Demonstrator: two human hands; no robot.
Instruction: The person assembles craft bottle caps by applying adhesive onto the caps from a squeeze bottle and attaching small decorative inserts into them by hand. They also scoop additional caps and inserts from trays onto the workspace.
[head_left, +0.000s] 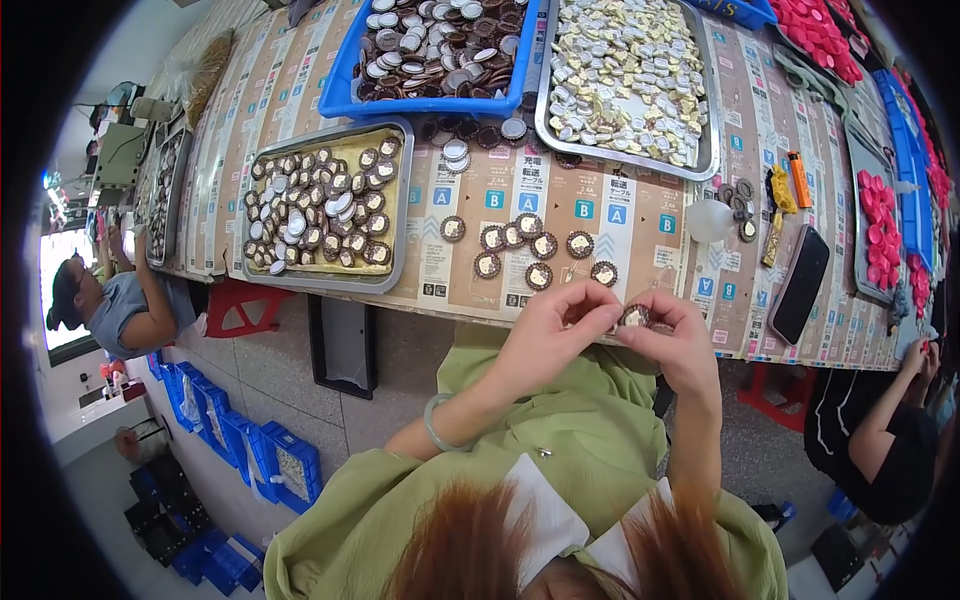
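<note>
At the table's front edge, my right hand (682, 345) pinches a round brown scalloped disc (634, 316) with a pale picture on its face. Close beside it, my left hand (562, 325) has thumb and forefinger pressed together near the disc's edge; anything between those fingertips is too small to make out. Several matching discs (541, 246) lie loose on the table just beyond my hands. To the left, a metal tray (402, 215) holds many such discs, some turned to their white or silvery side.
A blue bin (440, 108) of brown and white discs and a metal tray (712, 120) of small pale-gold pieces stand farther back. Right of my hands lie a black phone (800, 285), an orange lighter (799, 180) and pink pieces (880, 230). Other people sit at both sides.
</note>
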